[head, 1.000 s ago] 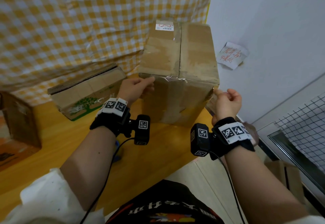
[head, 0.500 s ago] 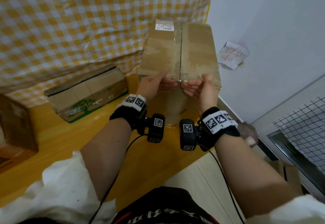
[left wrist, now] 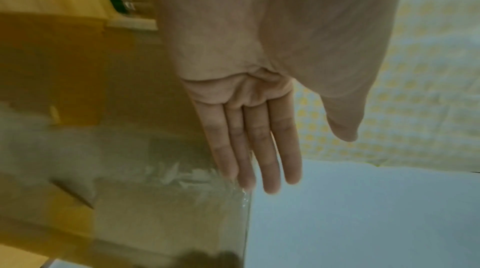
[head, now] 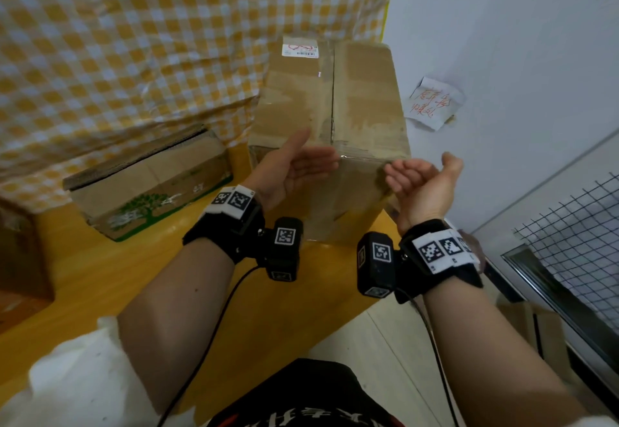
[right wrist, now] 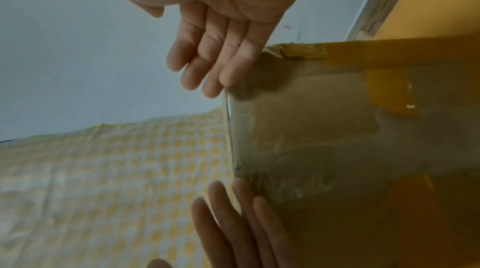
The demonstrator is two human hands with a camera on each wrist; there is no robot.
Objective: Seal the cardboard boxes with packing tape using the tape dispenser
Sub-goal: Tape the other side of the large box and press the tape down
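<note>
A tall cardboard box [head: 331, 108] stands on the yellow table [head: 100, 276], its top flaps closed. Clear tape [head: 361, 158] runs along its front top edge. My left hand [head: 298, 167] lies flat against that edge near the middle, fingers straight [left wrist: 249, 145] on the taped box [left wrist: 130, 159]. My right hand [head: 418, 178] is at the box's front right corner with fingers loosely bent [right wrist: 207, 57]; their tips touch the box's edge [right wrist: 337, 129] and hold nothing. No tape dispenser is in view.
A lower box with a green tree print [head: 150, 192] lies left of the tall one, and a dark brown box [head: 20, 252] at the far left. Checked cloth [head: 134, 41] hangs behind. The wall, a paper note [head: 432, 105] and a wire grid [head: 576, 235] are on the right.
Half a second ago both hands met at the middle of the box's front top edge. The right hand has since slid to the right corner, and the left has turned palm up.
</note>
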